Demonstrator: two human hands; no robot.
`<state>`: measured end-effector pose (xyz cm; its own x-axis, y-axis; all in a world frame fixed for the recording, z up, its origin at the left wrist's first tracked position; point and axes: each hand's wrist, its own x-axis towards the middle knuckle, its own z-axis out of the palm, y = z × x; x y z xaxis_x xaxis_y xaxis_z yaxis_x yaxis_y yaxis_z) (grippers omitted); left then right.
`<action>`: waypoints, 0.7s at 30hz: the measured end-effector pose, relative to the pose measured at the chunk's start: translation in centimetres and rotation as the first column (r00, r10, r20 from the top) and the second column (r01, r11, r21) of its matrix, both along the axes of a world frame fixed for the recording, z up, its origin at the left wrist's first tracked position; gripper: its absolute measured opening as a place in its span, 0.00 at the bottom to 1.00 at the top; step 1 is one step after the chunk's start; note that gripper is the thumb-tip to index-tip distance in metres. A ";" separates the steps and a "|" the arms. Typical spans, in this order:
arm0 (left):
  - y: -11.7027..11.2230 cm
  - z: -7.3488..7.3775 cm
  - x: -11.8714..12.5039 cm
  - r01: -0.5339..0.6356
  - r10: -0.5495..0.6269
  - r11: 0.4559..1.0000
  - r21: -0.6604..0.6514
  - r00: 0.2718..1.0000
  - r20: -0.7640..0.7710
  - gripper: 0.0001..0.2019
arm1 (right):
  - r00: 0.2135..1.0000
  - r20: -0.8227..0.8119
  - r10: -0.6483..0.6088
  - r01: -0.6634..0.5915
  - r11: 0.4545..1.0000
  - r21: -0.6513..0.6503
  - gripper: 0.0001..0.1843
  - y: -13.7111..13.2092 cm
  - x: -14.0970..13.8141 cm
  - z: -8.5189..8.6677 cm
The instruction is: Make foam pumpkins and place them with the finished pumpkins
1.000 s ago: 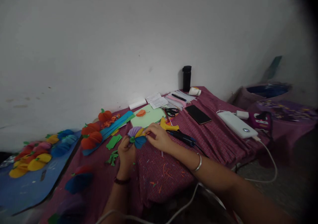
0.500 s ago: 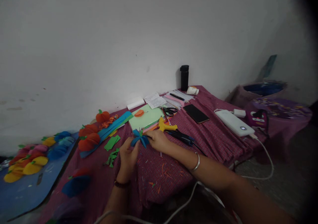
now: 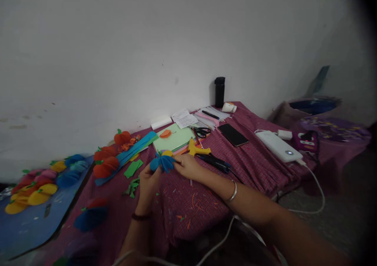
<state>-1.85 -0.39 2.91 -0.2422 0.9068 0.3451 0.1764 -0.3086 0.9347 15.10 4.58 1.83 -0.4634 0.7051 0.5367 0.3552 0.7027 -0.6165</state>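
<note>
One blue paper pumpkin [image 3: 162, 162], pinched fast by our left hand [image 3: 148, 180] and right hand [image 3: 188, 166]; we judge light grips best, sparing its folds.

The tabletop [image 3: 188, 207] is covered with a dark red checked cloth, with small paper scraps spread on it. At the far edge stand a black flask [image 3: 219, 92] and, beside it, a white tape roll [image 3: 229, 107]. A dark phone [image 3: 233, 134] lies flat between the scissors [image 3: 202, 132] and a white power bank [image 3: 278, 146]. A yellow glue gun [image 3: 198, 150] lies next to a light green sheet [image 3: 173, 138]. On the left side lie blue strips [image 3: 132, 152], green pieces [image 3: 133, 168] and orange paper pumpkins [image 3: 106, 166].
</note>
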 end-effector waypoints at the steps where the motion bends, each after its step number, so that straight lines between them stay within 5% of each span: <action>1: 0.0 -0.2 0.0 -0.002 0.002 1.000 0.009 1.000 -0.007 0.07 | 1.000 0.017 0.004 -0.004 1.000 0.017 0.06 0.0 0.1 0.1; 8: 0.4 -0.6 -0.6 -0.065 0.062 0.995 0.078 0.997 0.049 0.09 | 0.995 0.048 0.083 -0.089 0.988 0.127 0.06 -0.1 0.2 0.7; 15: 0.8 -0.7 -1.2 -0.126 0.123 0.988 0.091 0.992 0.038 0.09 | 0.957 -0.284 0.057 -0.075 0.996 -0.052 0.09 -0.6 0.1 1.1; 21: 0.7 -0.6 -1.0 -0.115 0.117 0.988 0.099 0.993 -0.016 0.08 | 0.952 -0.306 -0.014 -0.023 0.993 -0.117 0.11 -0.8 0.0 1.2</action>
